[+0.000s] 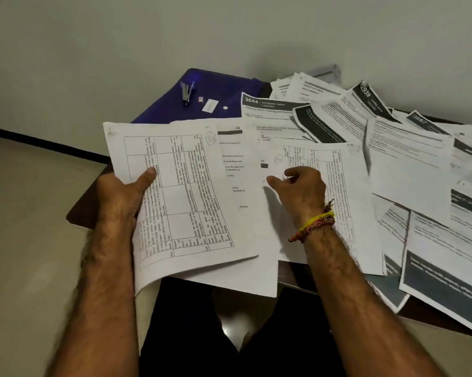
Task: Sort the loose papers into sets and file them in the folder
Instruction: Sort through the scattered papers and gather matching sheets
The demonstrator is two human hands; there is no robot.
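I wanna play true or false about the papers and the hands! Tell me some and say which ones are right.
1. The left hand holds a sheet with a table printed on it. True.
2. The stapler lies on the blue folder. True.
3. The right hand holds a pen. False: it holds no pen; its fingers are curled over the papers on the desk.
4. The folder is red. False: it is blue.
5. A thread band is on the right wrist. True.
6. The loose papers sit in one neat stack. False: they are spread in a messy, overlapping pile.
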